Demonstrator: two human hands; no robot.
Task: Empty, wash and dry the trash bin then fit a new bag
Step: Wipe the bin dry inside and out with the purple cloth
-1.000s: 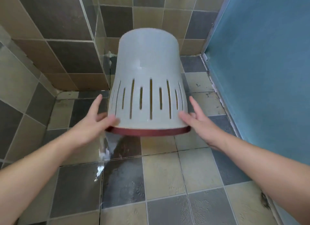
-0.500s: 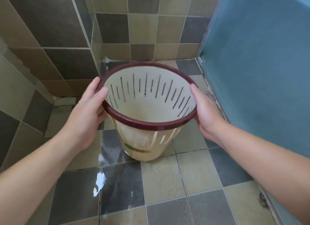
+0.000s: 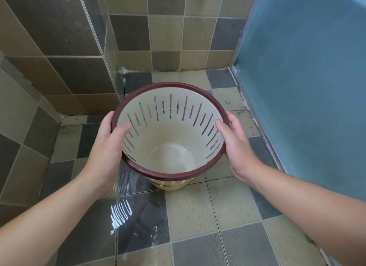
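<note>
Nearest the camera, two bare forearms reach forward over a wet tiled floor [image 3: 190,210], where a bright striped reflection lies on a dark tile below and to the left of the left hand's wrist.

The left hand [image 3: 105,147] grips the trash bin [image 3: 168,147] at the left side of its dark red rim [image 3: 166,173]. Its thumb is hooked over the rim and lies on the inner wall, pointing toward the slots; the other fingers are curled round the outside, with only their tips showing above the rim at the far-left edge. The right hand [image 3: 237,147] grips the opposite side in the same way: the thumb crosses the rim onto the inner wall, and the other fingers wrap the outside, close together, their knuckles showing just right of the rim.

Between the two sets of fingers the bin is upright, mouth up and tipped a little toward the camera, so its cream inside is open to view. A ring of narrow vertical slots runs round the upper wall, beyond both thumbs. The round bottom below them holds no rubbish; a few drops cling to the wall. Whether the base touches the floor or hangs just above it cannot be told.

Beyond the fingers, the floor runs to a corner of tiled wall [image 3: 168,38] in brown, grey and beige. A blue frosted panel [image 3: 307,77] stands to the right of the right hand.
</note>
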